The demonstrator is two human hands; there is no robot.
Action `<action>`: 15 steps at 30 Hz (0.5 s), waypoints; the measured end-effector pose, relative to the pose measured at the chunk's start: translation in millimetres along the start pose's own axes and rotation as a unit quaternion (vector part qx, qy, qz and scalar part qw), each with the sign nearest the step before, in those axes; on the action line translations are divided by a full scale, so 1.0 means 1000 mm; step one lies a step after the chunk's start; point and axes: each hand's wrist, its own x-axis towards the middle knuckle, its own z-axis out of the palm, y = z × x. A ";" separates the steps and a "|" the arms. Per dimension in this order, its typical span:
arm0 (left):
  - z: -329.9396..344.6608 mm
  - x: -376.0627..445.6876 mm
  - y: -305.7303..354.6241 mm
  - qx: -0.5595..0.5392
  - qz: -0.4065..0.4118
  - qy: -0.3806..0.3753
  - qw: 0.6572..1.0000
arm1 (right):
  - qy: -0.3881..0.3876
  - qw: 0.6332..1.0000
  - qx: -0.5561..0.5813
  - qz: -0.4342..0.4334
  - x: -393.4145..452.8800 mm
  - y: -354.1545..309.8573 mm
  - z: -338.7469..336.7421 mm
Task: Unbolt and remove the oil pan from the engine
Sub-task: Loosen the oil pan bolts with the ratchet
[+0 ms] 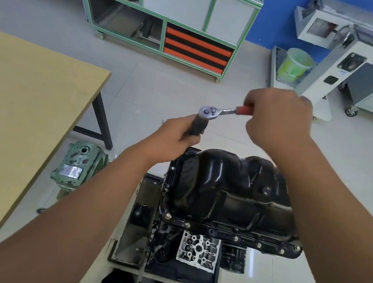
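A glossy black oil pan (229,189) sits bolted on top of the upturned engine (196,250) in the lower middle. Several brass-coloured bolts (235,238) line its near flange. Above the pan's far left corner, my right hand (277,117) grips the red handle of a ratchet wrench (220,111). My left hand (173,139) is wrapped round the dark socket extension (198,126) under the ratchet head. The socket's lower end is hidden behind my left hand.
A tan table (9,122) fills the left side, with a green gearbox casting (79,164) on the floor by its leg. A green-framed cabinet with orange drawers (194,48) stands behind. A white stand (327,71) and a green bucket (293,64) are at the back right.
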 end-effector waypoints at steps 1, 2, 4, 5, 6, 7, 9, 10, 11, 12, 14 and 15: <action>0.001 0.000 0.000 0.007 0.003 0.006 1.000 | -0.010 1.000 -0.002 0.002 0.000 0.001 0.000; 0.003 0.000 0.000 0.008 0.003 0.025 1.000 | -0.039 0.999 0.023 -0.017 -0.005 -0.003 0.003; 0.009 0.002 0.001 -0.004 0.000 0.069 0.998 | -0.132 0.983 0.102 -0.083 -0.026 -0.019 0.010; 0.012 0.003 0.002 -0.008 0.002 0.076 0.997 | -0.186 0.964 0.159 -0.101 -0.036 -0.027 0.007; 0.014 0.003 0.003 -0.008 0.007 0.074 0.997 | -0.223 0.947 0.208 -0.102 -0.039 -0.029 0.006; 0.015 0.003 0.002 -0.006 0.011 0.069 0.998 | -0.221 0.947 0.216 -0.087 -0.032 -0.026 0.003; 0.012 0.002 -0.001 -0.002 0.015 0.049 0.999 | -0.140 0.975 0.166 -0.044 -0.011 -0.014 0.000; 0.010 0.001 -0.001 0.002 0.016 0.037 0.999 | -0.082 0.992 0.091 -0.015 -0.003 -0.009 -0.001; 0.009 0.001 -0.001 0.009 0.017 0.031 0.999 | -0.037 0.999 0.030 0.002 -0.003 -0.008 0.001; 0.010 0.002 -0.001 0.013 0.021 0.034 0.999 | -0.017 1.000 0.009 0.008 -0.006 -0.012 0.004; 0.013 0.001 0.002 -0.011 0.034 0.059 0.998 | -0.071 0.990 0.118 -0.031 -0.021 -0.028 0.013; 0.014 -0.001 0.003 -0.027 0.037 0.076 0.996 | -0.121 0.974 0.184 -0.055 -0.031 -0.036 0.013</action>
